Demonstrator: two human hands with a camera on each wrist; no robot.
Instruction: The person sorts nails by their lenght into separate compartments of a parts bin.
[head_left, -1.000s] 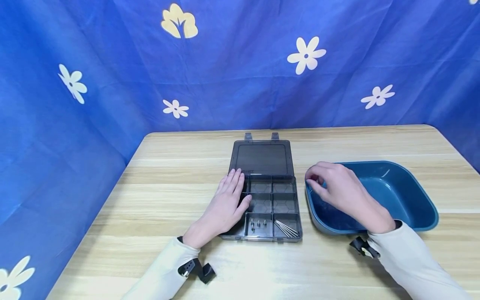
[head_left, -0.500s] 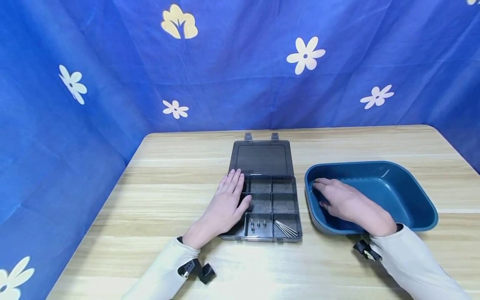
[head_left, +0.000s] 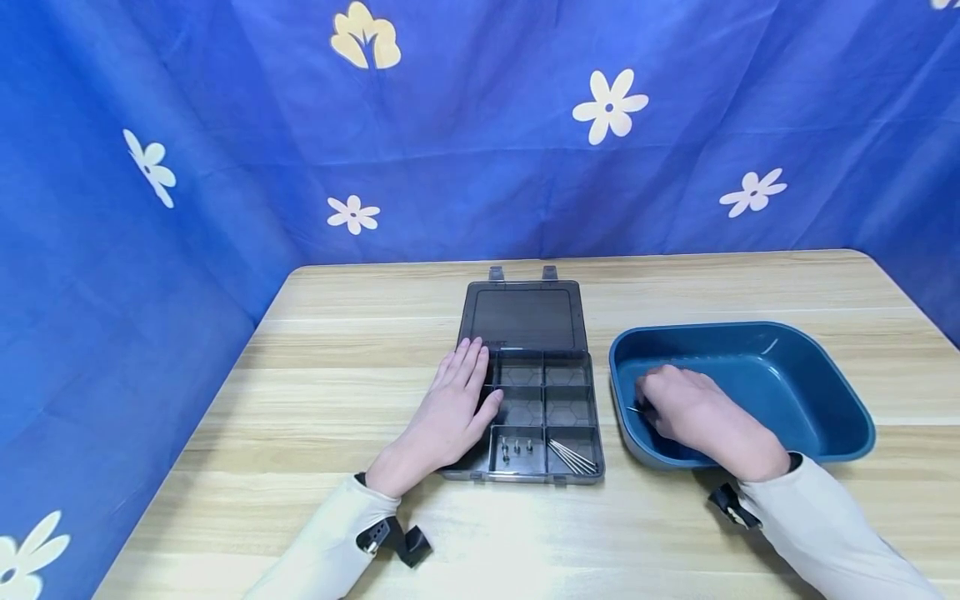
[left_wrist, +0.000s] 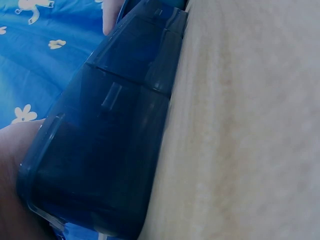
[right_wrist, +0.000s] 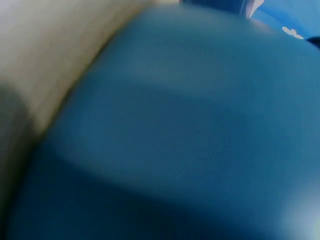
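Observation:
My left hand (head_left: 450, 400) lies with straight fingers over the left side of a dark see-through compartment case (head_left: 521, 407). The case's lid (head_left: 525, 315) is folded back behind it. A front compartment holds several small metal screws (head_left: 517, 446); the one to its right holds several long thin metal pins (head_left: 573, 457). Inside a blue plastic basin (head_left: 795, 383), my right hand (head_left: 693, 412) reaches down with curled fingers. A thin, light metal piece (head_left: 633, 408) pokes out from the fingertips, the rest of it hidden. The left wrist view shows the case's side wall (left_wrist: 105, 140) close up.
The wooden table (head_left: 337, 367) carries the case in the middle and the basin to its right. A blue flowered cloth (head_left: 480, 167) hangs behind the table and along its left side. The right wrist view is filled by the basin's blurred outer wall (right_wrist: 175, 125).
My right hand has gone from above the basin's left rim down into it, and its fingers have curled around the thin piece. My left hand and the case have stayed still.

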